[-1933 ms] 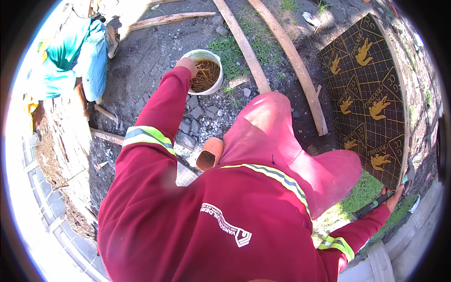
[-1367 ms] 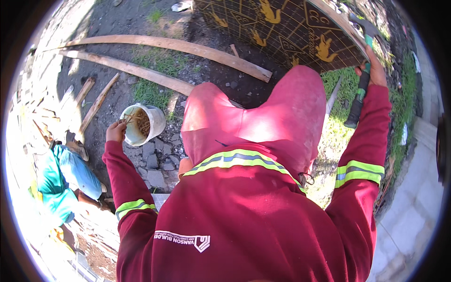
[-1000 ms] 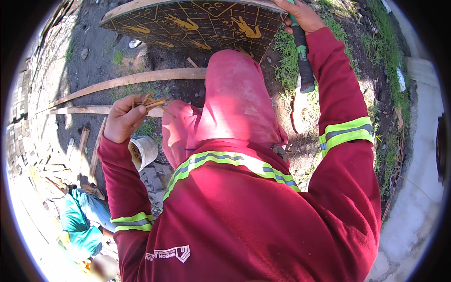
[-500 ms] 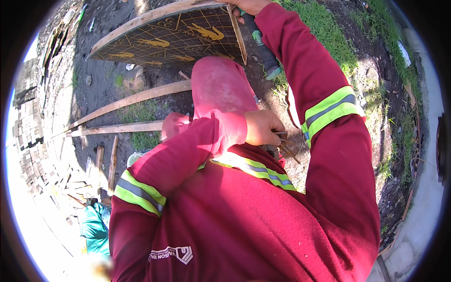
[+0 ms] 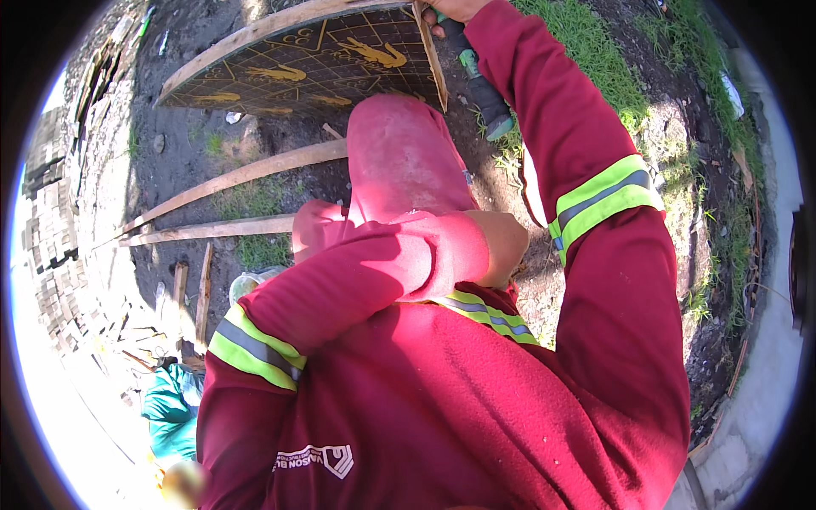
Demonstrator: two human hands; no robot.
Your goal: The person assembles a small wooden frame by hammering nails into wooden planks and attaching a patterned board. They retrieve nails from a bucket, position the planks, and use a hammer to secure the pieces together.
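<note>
My right hand [image 5: 455, 10], cut by the top edge, is closed around a green-and-black tool handle [image 5: 486, 93] that slants down beside the panel; the tool's other end is out of view. Its fingers are close against the corner of a dark panel [image 5: 314, 72] with yellow print and a wooden frame, standing in front of my knee [image 5: 395, 153]. Across my body, my left hand [image 5: 507, 246] is bent down at the right side of my waist. The fingers of that hand are hidden behind its back and wrist.
Two long wooden strips [image 5: 229, 178] lie on the dark soil left of my leg. Shorter wood pieces [image 5: 204, 293] and a green cloth-like item [image 5: 172, 408] are lower left. Stacked blocks [image 5: 55, 212] stand far left. Grass [image 5: 586, 68] and a pale concrete edge [image 5: 769, 340] lie right.
My left hand has moved slightly right and turned down at my waist; its fingers and the thin brown pieces by them no longer show. My right hand and the panel have barely shifted.
</note>
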